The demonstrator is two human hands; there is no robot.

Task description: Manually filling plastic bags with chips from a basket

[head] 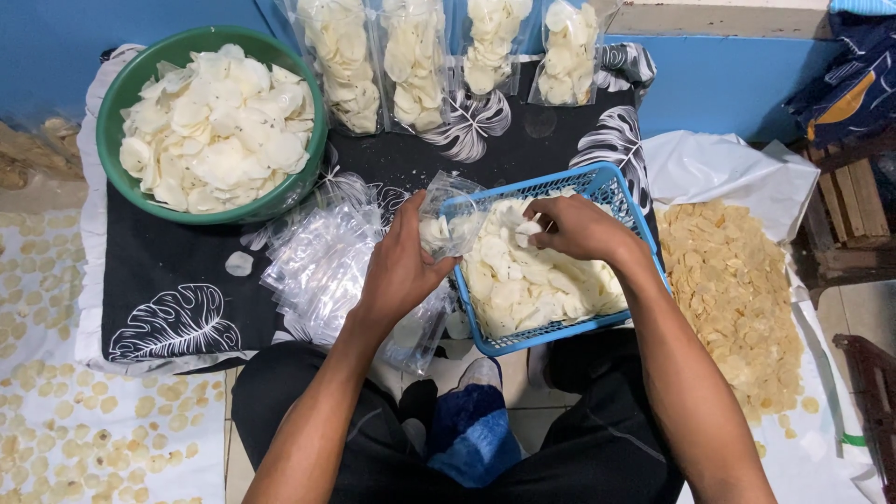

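Knees below, the left hand [403, 266] grips a clear bag [448, 222] at the blue basket's [611, 182] left rim.
Right hand [577, 227] pinches white chips [523, 280] inside the basket: light, brittle; the bag is limp, slippery, best held at its mouth.

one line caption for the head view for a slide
Left hand holds a clear bag open while right hand gathers white chips from a blue basket.

Bowl [119, 103] left of basket [611, 182] (filled bags [411, 61] behind)

Place: we worked in a home snack-packing corner | signs: chips drying on floor sheets [103, 420], filled bags [411, 56], green basin [126, 89].
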